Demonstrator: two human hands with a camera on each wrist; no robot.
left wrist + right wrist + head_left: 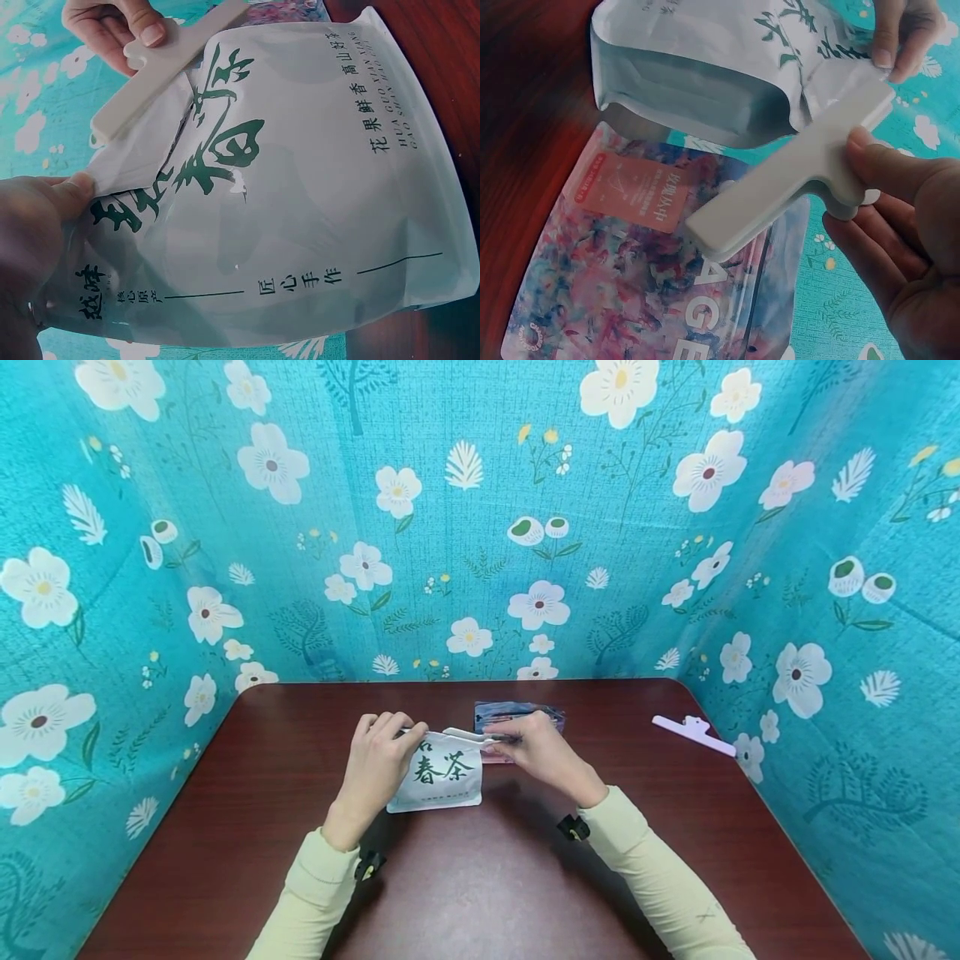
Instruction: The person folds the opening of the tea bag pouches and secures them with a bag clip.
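A white tea bag [300,172] with green Chinese characters stands upright on the table, its top corner folded over. My left hand [381,762] pinches that folded top edge between thumb and fingers. In my right hand [551,753] is a white bag clip [787,169], gripped by its handle between thumb and fingers. The clip's bar lies along the folded corner in the left wrist view; whether its jaws are on the bag, I cannot tell. A second white bag clip [693,735] lies at the table's right side.
Behind the tea bag lies a colorful patterned pouch [645,262] with a pink label. The dark red-brown table [465,885] ends at a blue flowered cloth [480,568], which hangs at the back and both sides.
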